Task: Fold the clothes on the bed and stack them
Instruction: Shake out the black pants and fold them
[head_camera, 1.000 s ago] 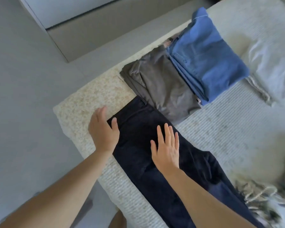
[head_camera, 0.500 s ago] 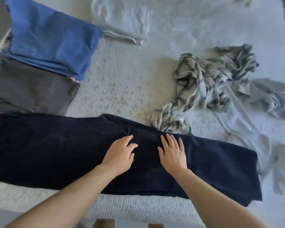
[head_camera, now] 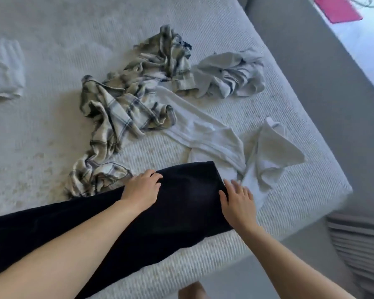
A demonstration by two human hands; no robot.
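Dark navy trousers [head_camera: 188,197] lie stretched along the near edge of the bed [head_camera: 73,39], their leg end at the right. My left hand [head_camera: 141,187] rests on the trousers' far edge, fingers slightly bent. My right hand [head_camera: 238,202] lies flat at the leg end, fingers spread across the hem and onto a white garment [head_camera: 209,137]. A crumpled plaid shirt [head_camera: 125,104] lies just beyond the trousers. A grey striped garment [head_camera: 229,76] is bunched further back on the right.
A folded white piece [head_camera: 3,72] sits at the far left. The bed's right edge drops to a grey floor [head_camera: 311,61]. A pink object [head_camera: 337,7] lies on the floor at the top right. A striped item [head_camera: 358,240] stands at the lower right.
The view has swung right along the trousers, away from the folded blue and grey pile. Both hands have slid along the trousers to the leg end.
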